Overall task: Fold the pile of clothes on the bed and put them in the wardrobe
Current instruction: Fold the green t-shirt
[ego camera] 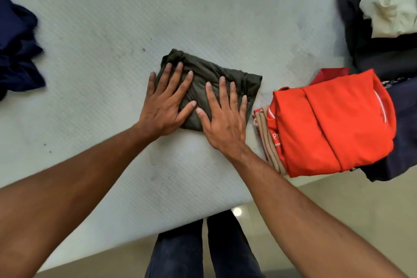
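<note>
You are at the tail end of one fold. The olive garment (212, 70) lies on the bed (108, 29) as a small, compact bundle, and both grips are laid flat on top of it. Your left grip (162, 106) covers its left half and your right grip (225, 124) its near right corner; fingers are straight and spread, thumbs almost meeting, nothing pinched or closed upon. This reads as pressing the bundle down to set its creases rather than holding it.

Just right of the olive garment, with a strip of bare mattress between, stands the folded stack: an orange shirt (327, 124) on top and a beige piece (269, 149) showing beneath. Further right and beyond sits an unfolded heap (352, 18) (dark cloth with a pale garment (390, 0) on it). Well to the left a navy garment (15, 52) lies crumpled, so I judge that folding remains; the wardrobe is not in view.

The next move, as I see it, is to slide your fingers under the bundle's two sides and lift it level; then set it squarely on the orange shirt. Its far end looks bunched and may spring open if you take it by one edge only.
</note>
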`<state>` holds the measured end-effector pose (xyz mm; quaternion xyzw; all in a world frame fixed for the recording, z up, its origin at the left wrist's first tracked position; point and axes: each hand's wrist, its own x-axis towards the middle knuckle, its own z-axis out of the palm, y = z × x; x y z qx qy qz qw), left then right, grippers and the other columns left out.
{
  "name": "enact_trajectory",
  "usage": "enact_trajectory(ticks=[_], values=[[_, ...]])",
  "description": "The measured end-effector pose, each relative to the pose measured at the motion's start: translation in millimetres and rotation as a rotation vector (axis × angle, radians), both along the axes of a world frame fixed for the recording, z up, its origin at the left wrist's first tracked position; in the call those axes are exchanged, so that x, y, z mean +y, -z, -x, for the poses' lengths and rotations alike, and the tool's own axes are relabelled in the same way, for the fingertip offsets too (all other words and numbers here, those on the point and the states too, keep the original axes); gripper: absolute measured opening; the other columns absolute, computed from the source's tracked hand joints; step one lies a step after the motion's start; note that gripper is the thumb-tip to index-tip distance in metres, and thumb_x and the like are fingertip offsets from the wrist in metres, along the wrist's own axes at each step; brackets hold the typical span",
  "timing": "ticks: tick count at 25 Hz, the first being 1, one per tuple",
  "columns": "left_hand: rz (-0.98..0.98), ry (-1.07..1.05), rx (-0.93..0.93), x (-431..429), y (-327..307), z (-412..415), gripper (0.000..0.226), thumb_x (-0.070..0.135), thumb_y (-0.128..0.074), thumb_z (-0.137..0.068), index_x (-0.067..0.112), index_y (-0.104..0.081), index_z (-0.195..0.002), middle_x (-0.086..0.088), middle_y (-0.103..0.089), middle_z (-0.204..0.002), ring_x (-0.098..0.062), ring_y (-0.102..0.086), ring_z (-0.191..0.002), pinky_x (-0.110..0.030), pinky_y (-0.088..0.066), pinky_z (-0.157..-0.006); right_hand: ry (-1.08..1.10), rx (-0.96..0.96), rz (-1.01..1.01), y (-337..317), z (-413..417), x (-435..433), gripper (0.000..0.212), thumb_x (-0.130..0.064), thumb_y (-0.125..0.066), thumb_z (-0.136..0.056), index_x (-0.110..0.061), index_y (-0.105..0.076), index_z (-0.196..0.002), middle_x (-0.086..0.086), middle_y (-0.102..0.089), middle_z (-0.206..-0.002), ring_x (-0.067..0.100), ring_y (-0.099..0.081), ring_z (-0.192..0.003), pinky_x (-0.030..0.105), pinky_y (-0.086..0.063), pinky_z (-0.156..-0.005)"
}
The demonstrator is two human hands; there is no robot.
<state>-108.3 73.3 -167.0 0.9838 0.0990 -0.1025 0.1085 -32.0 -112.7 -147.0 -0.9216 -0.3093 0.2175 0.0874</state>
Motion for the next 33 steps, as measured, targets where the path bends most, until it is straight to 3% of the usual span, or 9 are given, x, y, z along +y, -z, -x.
enact_trajectory(ticks=[5,9,14,17,19,22,24,26,33], values=[[0.056,0.087,-0.203,-0.8,-23.7,5.4,0.082,0.066,-0.043,-0.096,0.017,-0.026,-0.159,-0.014,-0.014,-0.167,-0.031,-0.009,-0.155,-0.062,-0.011,-0.121,-0.046,-0.055,-0.143,-24.4,0.9,-18.1,0.081,-0.060,-0.055,-0.093,-0.024,-0.029,-0.161,0.010,-0.008,-0.171,0.028,-0.002,-0.159,0.055,-0.005,-0.126],[0.066,0.241,-0.021,0.0,-29.4,16.6,0.094,0.066,-0.056,-0.083,0.026,-0.021,-0.160,-0.011,-0.008,-0.168,-0.028,-0.005,-0.156,-0.054,-0.015,-0.123,-0.174,-0.034,0.015,-34.2,19.5,-29.7,0.098,-0.037,-0.071,-0.081,-0.022,-0.019,-0.163,0.012,-0.003,-0.172,0.030,-0.002,-0.158,0.052,-0.011,-0.127],[0.017,0.153,0.039,-14.8,-30.4,8.8,0.077,0.029,-0.055,-0.081,0.020,-0.036,-0.154,-0.019,-0.025,-0.162,-0.039,-0.026,-0.148,-0.060,-0.030,-0.115,-0.127,-0.047,0.063,-25.7,15.0,-17.6,0.091,-0.021,-0.071,-0.077,-0.022,-0.032,-0.159,0.014,-0.025,-0.166,0.034,-0.028,-0.152,0.052,-0.033,-0.120],[0.100,0.098,-0.019,-11.8,-41.5,-7.4,0.063,0.010,-0.056,-0.078,0.013,-0.056,-0.140,-0.022,-0.049,-0.147,-0.044,-0.051,-0.130,-0.058,-0.049,-0.098,-0.079,-0.017,-0.012,-45.5,-14.6,-5.3,0.069,-0.009,-0.066,-0.079,-0.021,-0.054,-0.145,0.010,-0.054,-0.148,0.033,-0.056,-0.130,0.046,-0.053,-0.100],[0.244,0.059,-0.063,0.4,-59.9,-19.4,0.054,0.013,-0.048,-0.076,0.014,-0.067,-0.128,-0.013,-0.066,-0.128,-0.036,-0.064,-0.112,-0.045,-0.056,-0.083,-0.074,0.131,0.045,-68.8,-46.6,8.1,0.058,-0.013,-0.060,-0.083,-0.029,-0.059,-0.138,0.002,-0.063,-0.135,0.030,-0.061,-0.120,0.041,-0.051,-0.095],[0.447,-0.077,-0.010,15.5,-95.9,-33.1,0.035,0.019,-0.047,-0.077,0.022,-0.072,-0.102,-0.002,-0.070,-0.089,-0.026,-0.064,-0.080,-0.030,-0.043,-0.066,-0.125,0.440,0.176,-99.2,-97.0,27.1,0.040,-0.016,-0.061,-0.085,-0.037,-0.067,-0.119,0.002,-0.070,-0.117,0.028,-0.065,-0.110,0.032,-0.051,-0.082],[0.525,-0.236,-0.038,17.5,-120.3,-39.0,0.032,0.020,-0.047,-0.078,0.023,-0.072,-0.098,0.000,-0.068,-0.082,-0.022,-0.063,-0.076,-0.031,-0.044,-0.065,-0.141,0.608,0.173,-120.0,-123.2,35.2,0.029,-0.016,-0.065,-0.086,-0.032,-0.070,-0.109,0.002,-0.071,-0.106,0.025,-0.067,-0.102,0.027,-0.047,-0.070],[0.524,-0.347,-0.135,11.7,-146.1,-46.6,0.039,0.020,-0.045,-0.076,0.020,-0.074,-0.103,0.001,-0.071,-0.087,-0.020,-0.065,-0.081,-0.032,-0.049,-0.071,-0.177,0.644,0.116,-141.7,-144.4,38.9,0.031,-0.014,-0.067,-0.085,-0.024,-0.074,-0.114,0.003,-0.073,-0.107,0.024,-0.066,-0.101,0.028,-0.049,-0.075],[0.515,-0.437,-0.576,-87.9,-240.8,-89.6,0.052,0.000,-0.044,-0.070,0.018,-0.072,-0.110,0.010,-0.070,-0.104,-0.011,-0.065,-0.099,-0.029,-0.053,-0.086,-0.300,0.438,-0.127,-245.9,-209.8,-36.2,0.042,-0.008,-0.055,-0.083,-0.036,-0.075,-0.107,-0.003,-0.075,-0.096,0.022,-0.072,-0.089,0.038,-0.061,-0.072]])
